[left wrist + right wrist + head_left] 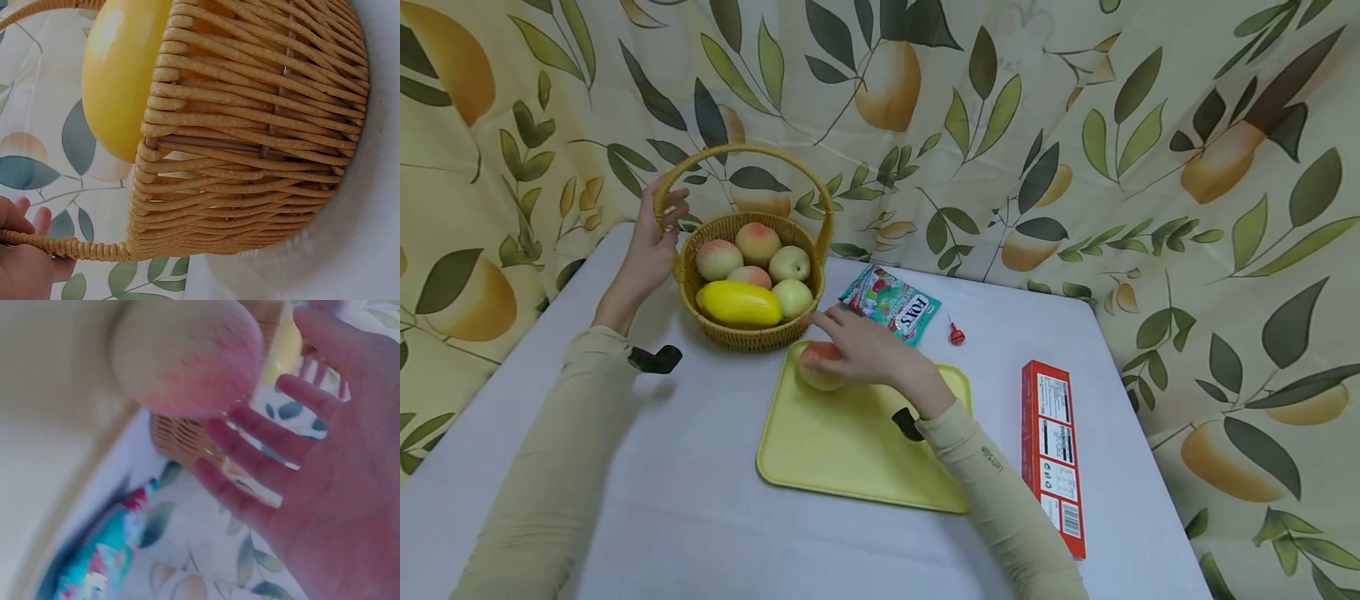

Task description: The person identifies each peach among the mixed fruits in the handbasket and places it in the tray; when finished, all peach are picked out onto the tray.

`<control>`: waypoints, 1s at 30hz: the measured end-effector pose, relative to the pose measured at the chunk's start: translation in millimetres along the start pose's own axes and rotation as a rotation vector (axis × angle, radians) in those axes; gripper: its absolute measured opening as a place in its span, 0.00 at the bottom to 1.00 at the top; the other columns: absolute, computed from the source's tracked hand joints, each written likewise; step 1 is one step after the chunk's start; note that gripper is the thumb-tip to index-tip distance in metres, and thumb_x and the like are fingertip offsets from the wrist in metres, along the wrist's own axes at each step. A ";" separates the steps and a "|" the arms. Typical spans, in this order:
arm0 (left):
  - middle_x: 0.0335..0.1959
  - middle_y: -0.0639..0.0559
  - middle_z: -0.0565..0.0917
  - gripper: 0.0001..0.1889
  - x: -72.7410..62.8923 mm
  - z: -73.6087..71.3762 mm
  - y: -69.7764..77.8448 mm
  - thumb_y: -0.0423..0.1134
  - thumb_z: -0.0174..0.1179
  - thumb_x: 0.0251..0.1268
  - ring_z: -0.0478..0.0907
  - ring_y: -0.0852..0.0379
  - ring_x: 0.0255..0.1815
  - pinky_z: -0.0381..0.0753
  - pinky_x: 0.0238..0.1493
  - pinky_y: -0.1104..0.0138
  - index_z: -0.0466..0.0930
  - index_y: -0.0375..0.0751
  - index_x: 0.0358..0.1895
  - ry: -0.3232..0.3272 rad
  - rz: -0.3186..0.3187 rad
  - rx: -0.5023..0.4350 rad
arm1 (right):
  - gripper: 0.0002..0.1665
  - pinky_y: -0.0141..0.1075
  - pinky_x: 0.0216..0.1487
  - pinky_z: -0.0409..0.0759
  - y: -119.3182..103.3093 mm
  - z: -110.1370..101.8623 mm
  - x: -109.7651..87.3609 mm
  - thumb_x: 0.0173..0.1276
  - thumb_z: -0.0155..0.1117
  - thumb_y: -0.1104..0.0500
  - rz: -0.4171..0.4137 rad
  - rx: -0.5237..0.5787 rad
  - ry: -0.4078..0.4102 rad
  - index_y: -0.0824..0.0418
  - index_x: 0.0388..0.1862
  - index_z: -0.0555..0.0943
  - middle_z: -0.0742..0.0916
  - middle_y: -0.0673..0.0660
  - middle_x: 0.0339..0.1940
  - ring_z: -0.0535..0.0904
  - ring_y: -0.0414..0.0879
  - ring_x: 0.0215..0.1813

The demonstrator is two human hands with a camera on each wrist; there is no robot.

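My left hand (pixel 655 237) holds the side of the arched handle (pixel 94 250) of a wicker basket (pixel 745 337). Inside the basket lie several peaches (pixel 718 259), pale green round fruits (pixel 792 298) and a smooth yellow mango-like fruit (pixel 740 303). Right of the basket, a pink-and-cream peach (pixel 187 359) sits at the far left corner of a yellow tray (pixel 857 458). Over that corner is my right hand (pixel 868 346), partly covering the peach in the head view. Its fingers are spread and extended beside the fruit in the right wrist view.
A teal FOX'S candy bag (pixel 895 304) lies behind the tray, with a small red-wrapped lollipop (pixel 956 335) to its right. Along the right side is a long red box (pixel 1054 458). A fruit-patterned curtain (pixel 985 167) hangs behind the white-covered table (pixel 700 500).
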State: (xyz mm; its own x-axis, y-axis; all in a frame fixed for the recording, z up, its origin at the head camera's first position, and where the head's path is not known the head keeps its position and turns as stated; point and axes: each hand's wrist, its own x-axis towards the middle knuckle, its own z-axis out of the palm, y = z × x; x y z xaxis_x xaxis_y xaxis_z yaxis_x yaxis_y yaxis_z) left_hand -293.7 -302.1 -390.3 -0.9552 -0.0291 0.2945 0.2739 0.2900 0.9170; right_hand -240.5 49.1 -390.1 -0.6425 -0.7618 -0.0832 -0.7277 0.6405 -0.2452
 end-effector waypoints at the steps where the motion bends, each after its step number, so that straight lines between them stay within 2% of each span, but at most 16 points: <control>1: 0.82 0.43 0.55 0.40 -0.1 0.3 0.3 0.19 0.30 0.75 0.56 0.41 0.82 0.51 0.81 0.41 0.43 0.64 0.81 0.003 -0.003 0.002 | 0.37 0.46 0.65 0.78 0.8 -4.6 0.9 0.76 0.57 0.37 -0.008 -0.004 0.014 0.49 0.77 0.67 0.79 0.56 0.67 0.78 0.50 0.61; 8: 0.82 0.41 0.55 0.41 1.2 1.9 1.0 0.18 0.30 0.74 0.56 0.39 0.83 0.51 0.81 0.39 0.43 0.64 0.81 0.008 0.008 0.012 | 0.32 0.47 0.72 0.73 13.6 -33.0 24.6 0.77 0.60 0.47 -0.025 -0.066 0.071 0.52 0.76 0.69 0.78 0.57 0.69 0.75 0.52 0.68; 15: 0.82 0.43 0.56 0.39 0.7 2.5 -1.0 0.19 0.30 0.75 0.57 0.42 0.82 0.53 0.81 0.42 0.45 0.61 0.81 0.012 0.005 0.000 | 0.32 0.45 0.65 0.78 21.0 -42.8 58.0 0.75 0.63 0.58 -0.060 -0.142 0.090 0.53 0.75 0.68 0.76 0.59 0.71 0.77 0.53 0.64; 23: 0.81 0.44 0.57 0.39 0.8 2.2 -1.5 0.17 0.31 0.74 0.58 0.42 0.81 0.55 0.79 0.43 0.47 0.60 0.80 0.019 0.029 0.002 | 0.28 0.46 0.65 0.78 23.0 -39.3 90.2 0.80 0.55 0.57 -0.054 -0.092 0.074 0.53 0.76 0.68 0.74 0.59 0.74 0.76 0.53 0.64; 28: 0.82 0.42 0.56 0.40 1.0 1.7 -1.2 0.17 0.30 0.73 0.56 0.38 0.82 0.53 0.81 0.42 0.45 0.60 0.81 0.012 0.020 -0.007 | 0.28 0.46 0.71 0.74 22.9 -33.6 111.8 0.80 0.55 0.54 -0.027 -0.105 0.064 0.53 0.76 0.68 0.73 0.60 0.74 0.74 0.54 0.68; 30: 0.82 0.40 0.55 0.40 -0.1 3.1 -1.6 0.17 0.30 0.73 0.55 0.37 0.82 0.51 0.81 0.39 0.44 0.59 0.81 0.006 0.009 -0.016 | 0.28 0.47 0.69 0.76 22.2 -31.1 119.9 0.80 0.55 0.52 0.001 -0.116 0.058 0.51 0.76 0.67 0.73 0.60 0.74 0.74 0.54 0.70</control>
State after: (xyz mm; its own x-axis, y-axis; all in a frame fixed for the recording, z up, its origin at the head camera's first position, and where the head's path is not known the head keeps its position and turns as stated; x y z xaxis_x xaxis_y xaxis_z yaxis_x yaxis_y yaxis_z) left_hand -294.4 -299.5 -392.6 -0.9519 -0.0325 0.3045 0.2845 0.2747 0.9185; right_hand -341.2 -25.1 -375.5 -0.6532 -0.7567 -0.0266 -0.7481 0.6504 -0.1318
